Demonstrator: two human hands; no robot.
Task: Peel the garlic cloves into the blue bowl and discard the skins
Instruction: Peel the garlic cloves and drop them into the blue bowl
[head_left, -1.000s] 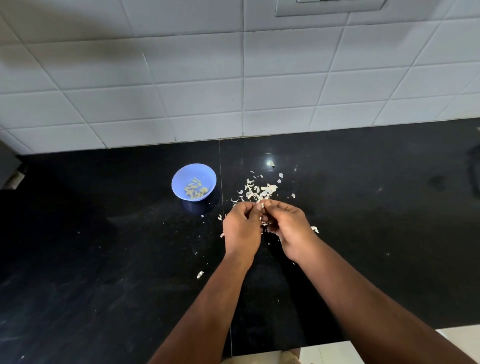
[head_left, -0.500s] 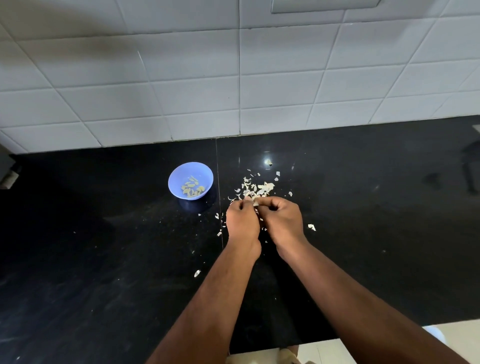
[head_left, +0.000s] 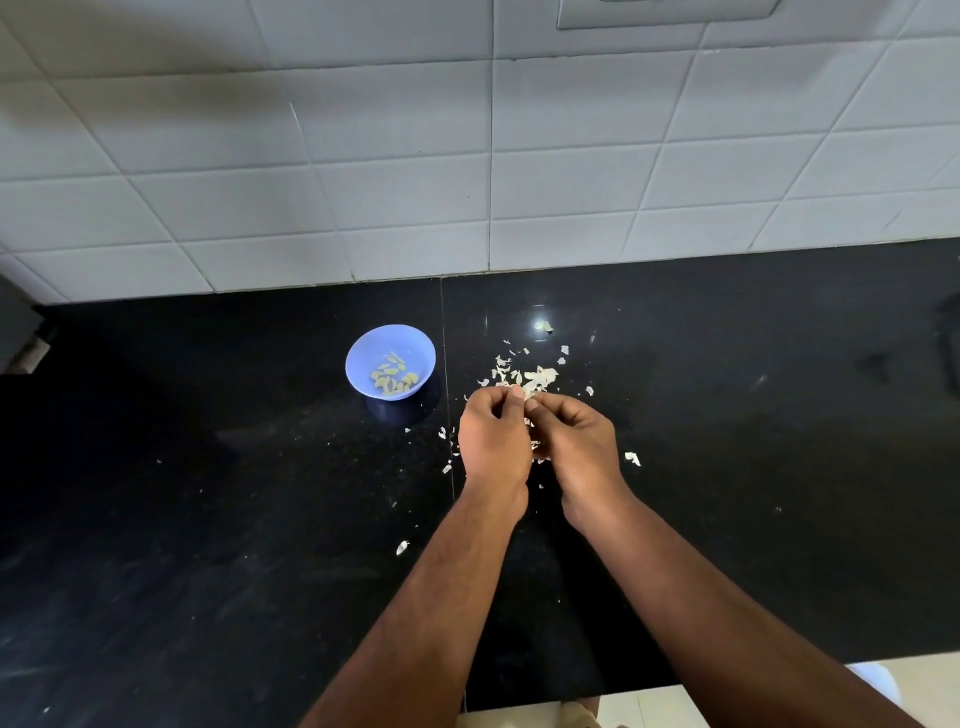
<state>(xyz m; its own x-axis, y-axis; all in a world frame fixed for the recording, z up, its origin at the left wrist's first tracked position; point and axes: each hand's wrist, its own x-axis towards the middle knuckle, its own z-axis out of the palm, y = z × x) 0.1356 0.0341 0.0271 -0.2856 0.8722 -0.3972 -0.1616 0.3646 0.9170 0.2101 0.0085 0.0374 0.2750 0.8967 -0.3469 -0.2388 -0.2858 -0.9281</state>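
While both hands worked a garlic clove, peeled ones already lay in the blue bowl

Left hand and right hand pinched the mostly hidden clove between curled fingertips; loose skins scattered just beyond them awaited discarding, and the black countertop lay open on the right, its front edge by the forearms
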